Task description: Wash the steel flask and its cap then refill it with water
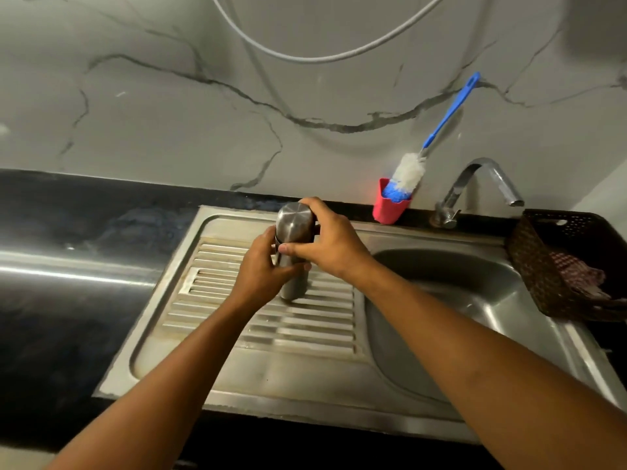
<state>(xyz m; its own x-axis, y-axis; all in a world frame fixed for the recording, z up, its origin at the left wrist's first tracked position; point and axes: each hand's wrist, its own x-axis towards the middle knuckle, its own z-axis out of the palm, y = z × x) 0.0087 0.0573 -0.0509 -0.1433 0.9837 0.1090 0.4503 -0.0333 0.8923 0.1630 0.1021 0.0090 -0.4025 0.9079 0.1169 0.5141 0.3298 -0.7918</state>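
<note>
Firstly, wall (169,113): pale marble with dark veins, filling the upper view; a white cable (305,57) looped across it.
Counter (51,300): black, glossy, running along the foot of the wall and round the sink.
Sink (271,385): steel, set into the counter. Its basin (441,300) lay on the right and its ribbed drainboard (237,334) on the left.
Basket (543,266): dark woven, on the counter at the basin's right edge, holding a checked cloth (576,276).
Tap (481,184): chrome, at the back of the basin, spout turned right.
Brush (444,117): blue handle leaning on the wall, white bristle head down in a red cup (390,208) just left of the tap.
Flask (294,283): steel, upright, base on the drainboard near its back edge, left of the basin.
Left hand (261,273): fingers wrapped round the flask's body, grasping it.
Right hand (329,242): clasped over the flask's top, fingers curled round the cap.
Cap (294,218): steel, on the flask's mouth; apparently seated, though the fingers hid the join.
</note>
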